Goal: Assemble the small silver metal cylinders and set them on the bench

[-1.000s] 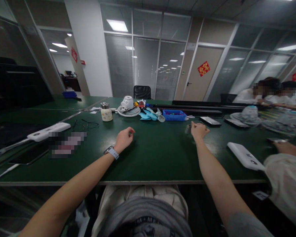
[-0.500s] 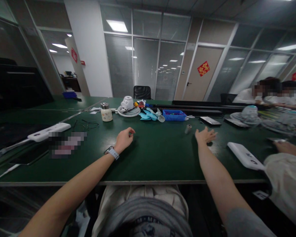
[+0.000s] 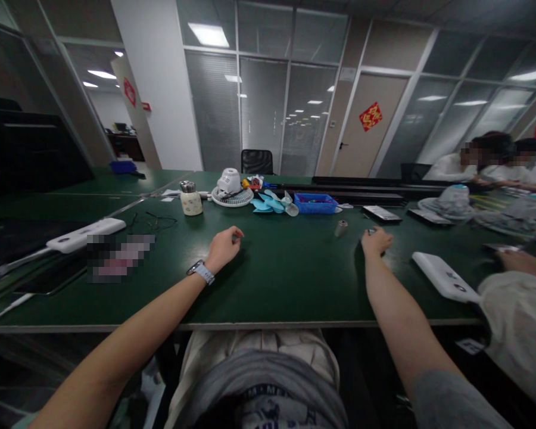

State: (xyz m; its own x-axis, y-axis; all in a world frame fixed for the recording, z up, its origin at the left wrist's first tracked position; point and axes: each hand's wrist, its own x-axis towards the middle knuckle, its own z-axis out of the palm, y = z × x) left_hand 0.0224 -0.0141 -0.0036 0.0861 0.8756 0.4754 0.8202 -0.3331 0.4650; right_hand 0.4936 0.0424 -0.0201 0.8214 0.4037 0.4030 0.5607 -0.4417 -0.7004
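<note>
My left hand (image 3: 223,247), with a watch on its wrist, rests on the green table (image 3: 286,280). Its fingers are loosely curled and apart, with nothing between them. On the right, my right hand (image 3: 377,241) is closed, its fingers drawn together over the tabletop. A small dark piece shows by its thumb, too little of it to name. Just left of this hand is a short silvery cylinder (image 3: 340,228), apart from it.
Beyond my hands lie a white fan part (image 3: 230,183), blue fan blades (image 3: 268,204), a blue basket (image 3: 315,204) and a patterned cream bottle (image 3: 191,202). White power strips (image 3: 444,277) lie left and right. A neighbour's hand (image 3: 524,262) is at far right; other people sit beyond.
My right hand has gone from spread fingers to closed and shifted slightly right. My left hand has stayed in place. The view has tilted a little.
</note>
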